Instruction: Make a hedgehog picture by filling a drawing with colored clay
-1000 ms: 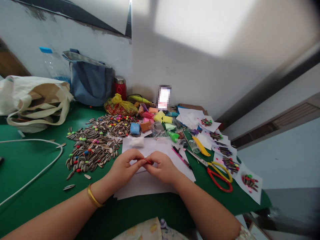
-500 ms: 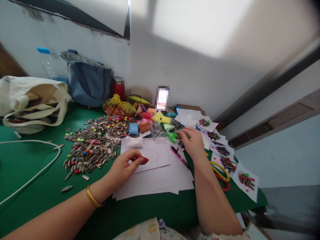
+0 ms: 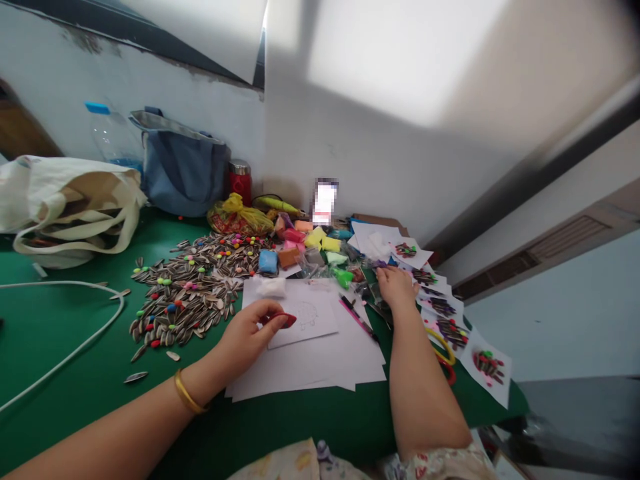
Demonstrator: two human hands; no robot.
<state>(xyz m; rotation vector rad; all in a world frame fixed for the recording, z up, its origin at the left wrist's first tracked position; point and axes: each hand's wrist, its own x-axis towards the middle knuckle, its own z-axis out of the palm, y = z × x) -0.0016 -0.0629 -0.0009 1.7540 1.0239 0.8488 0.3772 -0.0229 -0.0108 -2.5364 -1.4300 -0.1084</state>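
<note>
My left hand [image 3: 255, 327] is closed on a small dark red piece [image 3: 286, 321], pinched between thumb and fingers; its material is unclear. This hand hovers over the left edge of a white sheet with a pencil drawing [image 3: 307, 317], which lies on larger blank paper [image 3: 315, 367]. My right hand [image 3: 397, 288] reaches to the right side of a heap of coloured clay packets [image 3: 343, 277]. Its fingers bend downward beside a small purple bit [image 3: 389, 263], and the fingertips are hidden. A pink pen and a black pen [image 3: 361, 320] lie between the hands.
Striped sunflower seeds [image 3: 185, 300] mixed with coloured ones are heaped on the left. Several seed-decorated cards [image 3: 487, 370] line the right edge, near yellow and red scissors handles [image 3: 443, 347]. Bags [image 3: 183, 163], a red flask [image 3: 240, 183] and a phone [image 3: 324, 200] stand behind; a white cable [image 3: 95, 333] curves left.
My right hand has moved right, away from the green packet toward the cards, and lowered its fingers. My left hand still pinches the red piece in the same spot. The view has shifted slightly.
</note>
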